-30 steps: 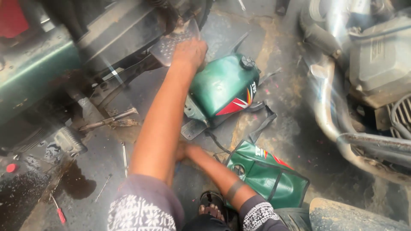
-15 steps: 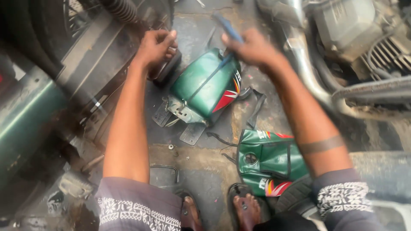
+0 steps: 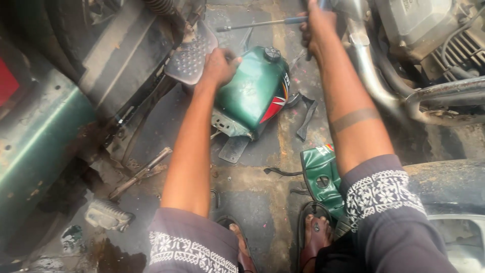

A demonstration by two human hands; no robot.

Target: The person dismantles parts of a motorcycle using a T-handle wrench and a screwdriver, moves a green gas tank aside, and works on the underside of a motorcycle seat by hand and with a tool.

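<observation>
Fuel tank (image 3: 252, 93) already off, lying on oily floor (image 3: 262, 202). Left hand (image 3: 220, 65) pressed on tank's front end; right hand (image 3: 316, 25) clenched round screwdriver (image 3: 262, 24). Refitting not begun.

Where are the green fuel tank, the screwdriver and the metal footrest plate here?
Fuel tank (image 3: 252, 93): head view, on its green top face.
Screwdriver (image 3: 252, 24): head view, on the metal shaft, left of the right hand.
Footrest plate (image 3: 189, 58): head view, on its studded surface beside the left hand.
</observation>
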